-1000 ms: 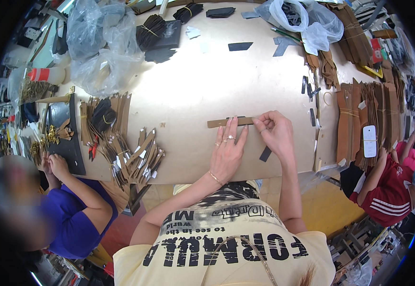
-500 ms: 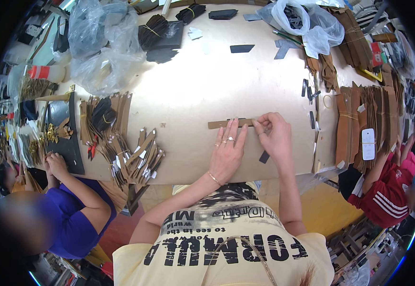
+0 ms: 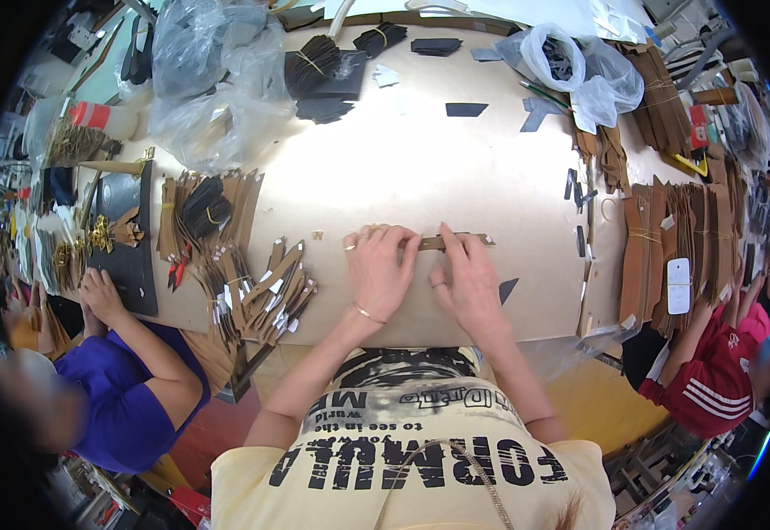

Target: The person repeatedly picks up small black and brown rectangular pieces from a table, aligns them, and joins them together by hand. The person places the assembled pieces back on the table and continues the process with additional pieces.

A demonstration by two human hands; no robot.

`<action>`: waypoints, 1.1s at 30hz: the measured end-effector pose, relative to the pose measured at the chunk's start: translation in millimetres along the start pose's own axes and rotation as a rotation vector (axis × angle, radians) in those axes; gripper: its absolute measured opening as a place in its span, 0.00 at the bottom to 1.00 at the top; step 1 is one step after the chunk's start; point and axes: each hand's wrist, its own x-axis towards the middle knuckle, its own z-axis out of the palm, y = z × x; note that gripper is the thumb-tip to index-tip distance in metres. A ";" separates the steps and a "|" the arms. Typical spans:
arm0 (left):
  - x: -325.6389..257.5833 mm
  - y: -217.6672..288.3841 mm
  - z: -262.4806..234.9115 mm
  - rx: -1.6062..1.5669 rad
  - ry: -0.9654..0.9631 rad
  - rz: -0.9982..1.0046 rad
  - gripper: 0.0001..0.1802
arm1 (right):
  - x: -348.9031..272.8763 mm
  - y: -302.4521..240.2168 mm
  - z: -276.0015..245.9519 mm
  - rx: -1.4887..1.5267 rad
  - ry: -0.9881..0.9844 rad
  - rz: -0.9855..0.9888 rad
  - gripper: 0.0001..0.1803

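A narrow brown strip (image 3: 433,243), seemingly leather or card, lies crosswise on the table in front of me. My left hand (image 3: 379,272) is closed at its left end, with thumb and bent fingers gripping there. On the strip's right half rest the fingertips of my right hand (image 3: 473,287), drawn together against it. The fingers cover part of the strip, while its right tip sticks out past them. A small dark pointed piece (image 3: 508,290) lies just right of my right wrist.
Bundled brown strips with white tags (image 3: 261,287) lie at left, beside a dark bundle (image 3: 206,205). Plastic bags (image 3: 217,88) and dark stacks (image 3: 318,62) stand far left. Brown stacks (image 3: 645,252) line the right side. Co-workers sit left (image 3: 137,397) and right (image 3: 703,375).
My left hand has gone from lying flat over the strip to gripping its left end. My right hand has shifted left and down along it. The view has moved slightly.
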 end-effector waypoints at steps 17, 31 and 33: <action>0.0 2.6 33.3 -0.080 0.147 0.154 0.04 | 22.1 14.2 -19.7 0.527 -0.030 0.351 0.19; 106.1 -11.9 1.4 -0.073 0.330 0.343 0.11 | 25.9 21.5 -18.4 0.662 -0.064 0.413 0.22; 155.3 -16.7 -1.8 0.167 0.292 0.437 0.10 | 25.0 22.3 -17.6 0.654 -0.029 0.356 0.23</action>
